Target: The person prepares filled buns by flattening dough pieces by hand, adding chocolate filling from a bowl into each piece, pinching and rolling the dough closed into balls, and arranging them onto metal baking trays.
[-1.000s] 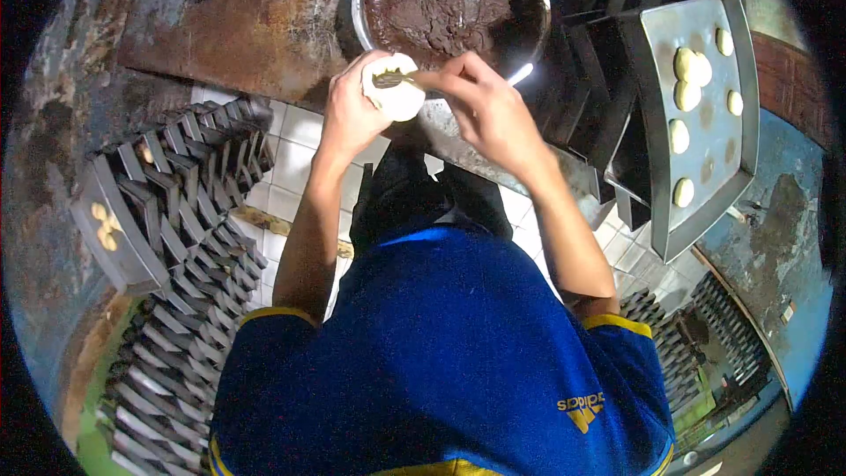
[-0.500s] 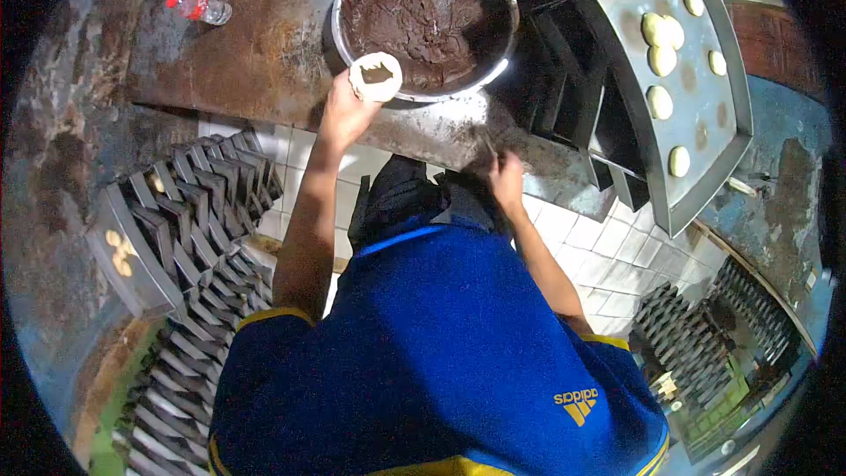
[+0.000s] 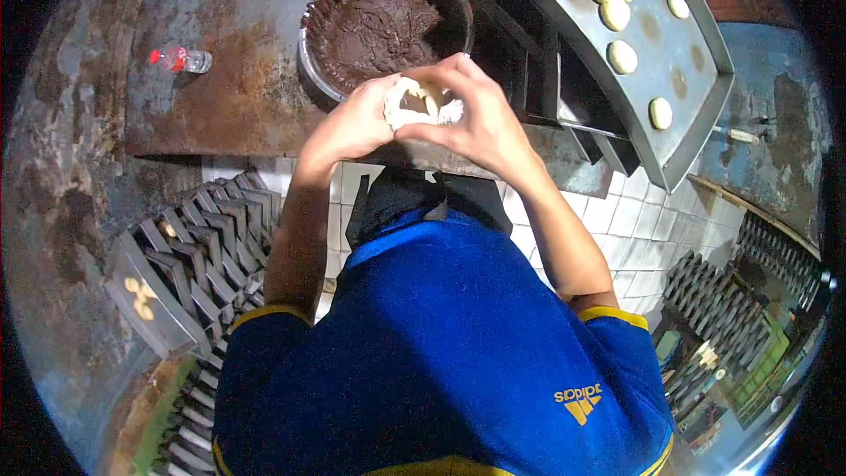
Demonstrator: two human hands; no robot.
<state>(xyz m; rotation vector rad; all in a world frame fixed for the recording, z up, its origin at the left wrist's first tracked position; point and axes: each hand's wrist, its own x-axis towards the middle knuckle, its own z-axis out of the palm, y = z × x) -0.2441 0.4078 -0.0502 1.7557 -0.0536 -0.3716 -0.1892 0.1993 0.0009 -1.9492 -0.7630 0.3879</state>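
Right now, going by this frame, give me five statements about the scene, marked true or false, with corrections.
1. The left hand and right hand both touch one dough piece. True.
2. The bowl is covered by a lid. False: it is open, showing dark paste.
3. The red-capped bottle is left of the bowl. True.
4. The large tray at right holds no dough. False: several pale rounds are on it.
5. The right hand is dipped in the paste. False: it is at the dough piece.

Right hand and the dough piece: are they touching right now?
Touching. The head view shows the right hand curled around the dough piece, its thumb against the near edge with no gap.
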